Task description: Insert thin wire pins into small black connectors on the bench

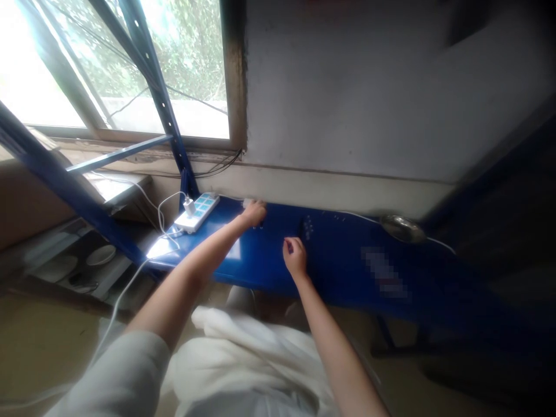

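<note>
My left hand [255, 213] reaches to the back of the blue table [269, 260], its fingers curled down. A small white object [247, 202] lies right beside these fingers; I cannot tell whether they grip it. A few tiny pieces [258, 227] show on the table just in front of that hand. Closer to me, my right hand [295, 255] is raised over the front part of the table with thumb and fingers pinched together. Whatever it holds is too small to make out. Beyond it lies a cluster of several small pale pieces [308, 227].
On the table's left end stands a white power strip [197, 213] with a plugged-in charger [189, 206] and cables. A shiny metal dish [403, 228] sits at the back right. Blue metal uprights [163, 104] rise at the left; a wall [347, 104] closes the back.
</note>
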`<state>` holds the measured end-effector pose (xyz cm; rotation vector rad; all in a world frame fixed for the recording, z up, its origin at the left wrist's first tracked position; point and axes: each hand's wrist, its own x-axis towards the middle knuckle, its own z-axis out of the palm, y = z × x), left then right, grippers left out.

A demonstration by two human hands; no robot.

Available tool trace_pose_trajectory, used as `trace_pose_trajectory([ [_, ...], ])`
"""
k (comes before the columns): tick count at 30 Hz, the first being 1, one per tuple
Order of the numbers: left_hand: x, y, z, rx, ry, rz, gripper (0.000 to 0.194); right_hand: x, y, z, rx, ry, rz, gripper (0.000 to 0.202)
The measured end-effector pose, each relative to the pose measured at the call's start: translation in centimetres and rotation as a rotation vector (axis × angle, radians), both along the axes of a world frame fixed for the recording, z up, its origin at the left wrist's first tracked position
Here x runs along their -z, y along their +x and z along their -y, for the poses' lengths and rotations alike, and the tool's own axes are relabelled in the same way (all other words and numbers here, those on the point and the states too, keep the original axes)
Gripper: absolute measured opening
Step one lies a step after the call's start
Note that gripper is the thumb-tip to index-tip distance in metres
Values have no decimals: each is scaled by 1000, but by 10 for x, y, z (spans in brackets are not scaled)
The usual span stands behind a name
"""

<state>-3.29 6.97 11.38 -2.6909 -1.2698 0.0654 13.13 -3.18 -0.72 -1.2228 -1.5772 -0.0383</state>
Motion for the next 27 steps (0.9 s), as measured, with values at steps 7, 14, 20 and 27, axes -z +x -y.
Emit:
trace_pose_trajectory([
  [7,9,-1,-3,1,-7,3,20,1,1,2,5,-31,-13,22],
  [14,14,-2,-7,-18,-19,32,18,4,1,4,12,-43,-35,23],
  [20,15,-1,-7,-40,-9,1,22,5,1,4,16,-51,-33,23],
  [27,16,-3,-5,-62,-12,59,20,6,2,4,11,-70,-26,23],
])
